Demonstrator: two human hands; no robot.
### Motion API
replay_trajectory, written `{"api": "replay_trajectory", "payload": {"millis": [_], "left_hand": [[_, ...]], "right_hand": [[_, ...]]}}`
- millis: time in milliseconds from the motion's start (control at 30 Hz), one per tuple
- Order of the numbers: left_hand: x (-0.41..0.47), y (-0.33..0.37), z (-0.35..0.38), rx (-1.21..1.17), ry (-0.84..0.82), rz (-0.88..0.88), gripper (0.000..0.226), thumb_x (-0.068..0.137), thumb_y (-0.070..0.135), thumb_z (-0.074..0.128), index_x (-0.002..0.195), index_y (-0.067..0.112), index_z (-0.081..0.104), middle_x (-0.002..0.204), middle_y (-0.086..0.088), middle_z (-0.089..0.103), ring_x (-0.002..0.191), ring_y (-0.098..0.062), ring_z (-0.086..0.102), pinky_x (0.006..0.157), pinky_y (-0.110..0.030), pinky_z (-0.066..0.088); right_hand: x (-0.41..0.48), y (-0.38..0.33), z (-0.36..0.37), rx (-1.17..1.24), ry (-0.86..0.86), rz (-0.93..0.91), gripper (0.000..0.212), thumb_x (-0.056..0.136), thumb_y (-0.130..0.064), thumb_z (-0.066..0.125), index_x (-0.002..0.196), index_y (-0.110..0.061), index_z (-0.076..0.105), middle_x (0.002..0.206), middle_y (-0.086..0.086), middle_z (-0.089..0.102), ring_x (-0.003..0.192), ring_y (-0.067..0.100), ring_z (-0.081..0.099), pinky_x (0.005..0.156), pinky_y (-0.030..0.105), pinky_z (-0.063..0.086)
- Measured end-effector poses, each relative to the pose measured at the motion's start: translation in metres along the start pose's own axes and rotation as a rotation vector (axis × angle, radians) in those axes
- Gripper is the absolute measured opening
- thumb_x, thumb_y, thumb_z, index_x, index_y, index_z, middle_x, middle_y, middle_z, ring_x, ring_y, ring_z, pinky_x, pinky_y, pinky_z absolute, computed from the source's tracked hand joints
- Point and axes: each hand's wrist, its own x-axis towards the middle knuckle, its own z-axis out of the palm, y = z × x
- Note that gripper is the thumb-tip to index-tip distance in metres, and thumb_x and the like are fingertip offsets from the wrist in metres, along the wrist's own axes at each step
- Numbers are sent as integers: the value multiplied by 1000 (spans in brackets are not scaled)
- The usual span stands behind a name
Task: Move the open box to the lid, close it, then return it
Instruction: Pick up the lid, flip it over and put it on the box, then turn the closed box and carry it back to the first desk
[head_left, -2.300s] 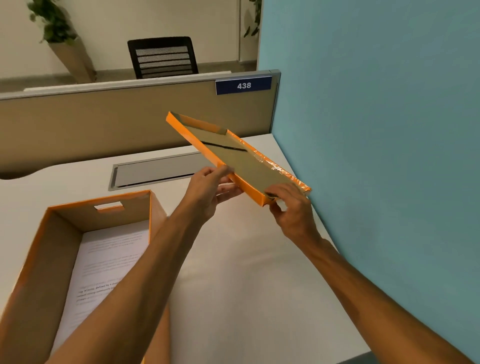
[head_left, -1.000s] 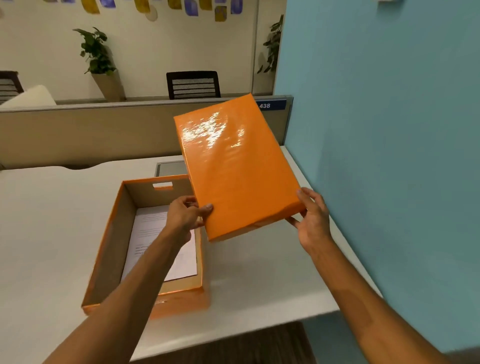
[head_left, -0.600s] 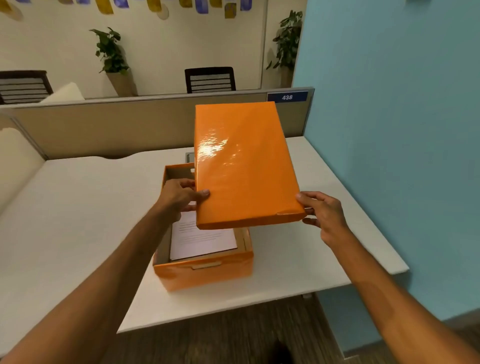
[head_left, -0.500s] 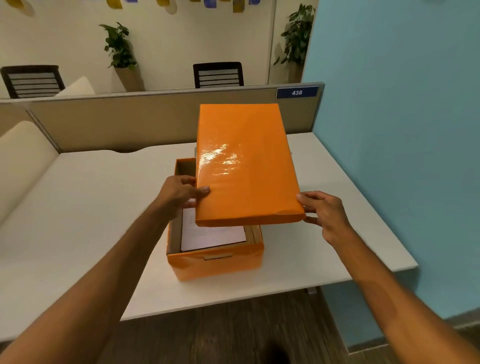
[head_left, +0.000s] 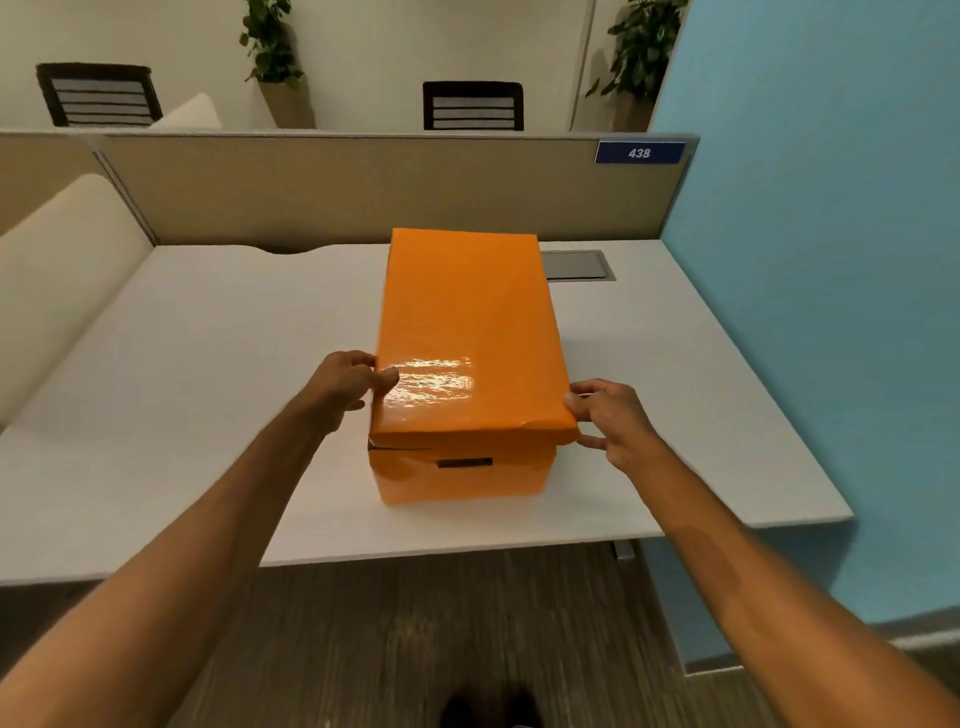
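Observation:
An orange box (head_left: 462, 475) stands on the white desk (head_left: 208, 374), its front face with a dark handle slot towards me. The glossy orange lid (head_left: 467, 332) lies on top of it and covers the opening; at the front left corner a thin dark gap shows under the lid's rim. My left hand (head_left: 345, 387) grips the lid's near left edge, thumb on top. My right hand (head_left: 610, 421) holds the near right corner with fingers around the rim. The paper inside is hidden.
A beige partition (head_left: 363, 187) runs along the desk's far edge and a blue wall (head_left: 810, 312) closes the right side. A grey cable hatch (head_left: 576, 265) lies behind the box. A cream cushion (head_left: 62, 270) sits at the left. The desk's front edge is close to me.
The lid was turned over from underside-up to top-up, carried left over the open box and lowered onto it. Both hands stayed on its near edge. The view pulled back.

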Motion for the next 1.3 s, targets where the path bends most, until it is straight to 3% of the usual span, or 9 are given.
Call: {"api": "replay_trajectory", "payload": {"millis": [200, 600, 900, 1100, 1200, 1300], "left_hand": [[4, -21, 3, -21, -15, -57, 41, 95, 18, 62, 133, 3, 53, 129, -15, 61, 112, -32, 58, 94, -48, 48], [12, -34, 5, -37, -33, -80, 40, 97, 23, 59, 134, 9, 51, 119, -8, 60, 105, -27, 58, 84, -43, 49], [19, -52, 9, -54, -41, -55, 44, 98, 25, 57, 139, 10, 51, 130, -10, 62, 107, -28, 62, 86, -43, 51], [22, -61, 8, -72, -60, -22, 48, 98, 29, 57, 142, 12, 49, 130, -10, 63, 109, -29, 62, 85, -44, 52], [24, -62, 9, -66, -59, -13, 50, 97, 30, 58, 142, 11, 48, 134, -12, 61, 114, -32, 61, 91, -48, 51], [28, -59, 10, -88, -58, -45, 51, 97, 27, 59, 143, 11, 44, 138, -12, 57, 119, -35, 59, 98, -52, 49]], "right_hand": [[-3, 3, 13, -17, -30, 34, 20, 94, -14, 64, 113, -17, 62, 114, 9, 65, 105, 31, 63, 87, 56, 55], [5, 11, 20, -17, 4, 80, 18, 95, -13, 63, 112, -17, 63, 115, 10, 64, 105, 31, 62, 76, 47, 56], [10, 19, 26, -59, 13, 106, 30, 94, -13, 63, 125, -13, 62, 117, 10, 63, 108, 32, 61, 79, 52, 56], [14, 22, 26, -76, 26, 100, 24, 94, -12, 64, 117, -15, 63, 115, 9, 62, 105, 31, 60, 75, 49, 55], [15, 20, 26, -70, 17, 115, 19, 94, -11, 63, 112, -17, 62, 113, 9, 63, 103, 30, 61, 77, 49, 55], [19, 16, 23, -86, -8, 158, 25, 94, -10, 62, 119, -12, 61, 111, 9, 64, 101, 27, 61, 83, 49, 53]]}}
